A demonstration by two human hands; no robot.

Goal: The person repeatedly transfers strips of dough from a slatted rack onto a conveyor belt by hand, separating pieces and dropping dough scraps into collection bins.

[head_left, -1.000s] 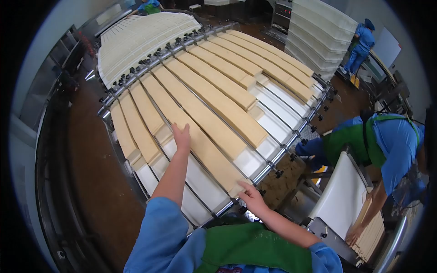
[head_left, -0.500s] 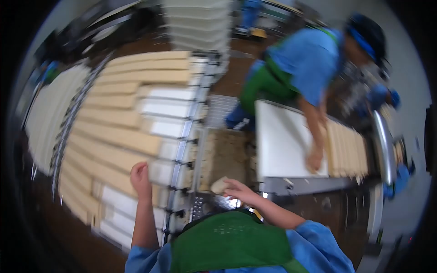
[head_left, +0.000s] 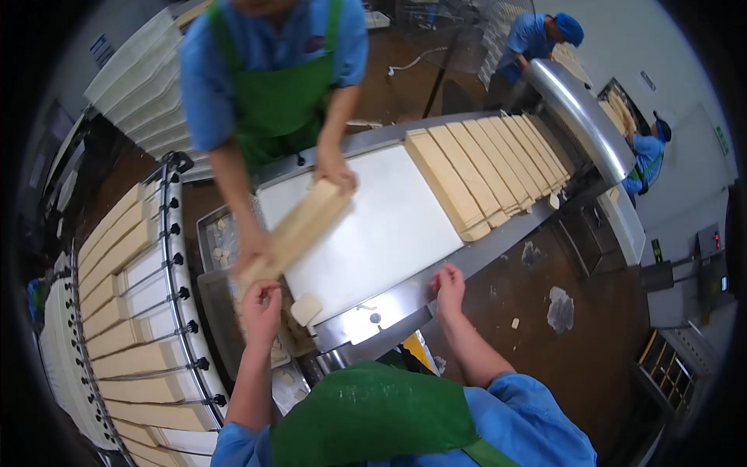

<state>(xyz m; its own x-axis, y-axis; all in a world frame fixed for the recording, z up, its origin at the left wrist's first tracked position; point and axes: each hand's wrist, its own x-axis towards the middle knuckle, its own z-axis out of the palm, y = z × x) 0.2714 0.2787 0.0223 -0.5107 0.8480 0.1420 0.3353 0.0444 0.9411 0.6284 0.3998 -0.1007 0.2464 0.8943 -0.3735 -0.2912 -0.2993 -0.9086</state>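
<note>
My left hand (head_left: 263, 307) is raised over the trays at the left of the white board, its fingers curled in with nothing visible in them. Just right of it, a small pale flat scrap (head_left: 306, 309) overlaps the board's near left corner, apart from my fingers. My right hand (head_left: 450, 294) hovers by the near metal edge of the white board (head_left: 366, 226), fingers loosely bent and apart, holding nothing. Across the board a co-worker's two hands (head_left: 334, 171) carry a long beige slab (head_left: 299, 229), blurred by motion, its near end close to my left hand.
Several beige slabs (head_left: 475, 175) lie side by side on the board's right part, before a curved metal cover (head_left: 583, 117). A rack (head_left: 183, 296) with rods and beige strips stands at left. Trays (head_left: 214, 292) of scraps sit between. Other people work farther back.
My view has turned right toward the board. My right hand has let go of the pale scrap and moved right of it. The co-worker has lifted a slab and swung it leftward.
</note>
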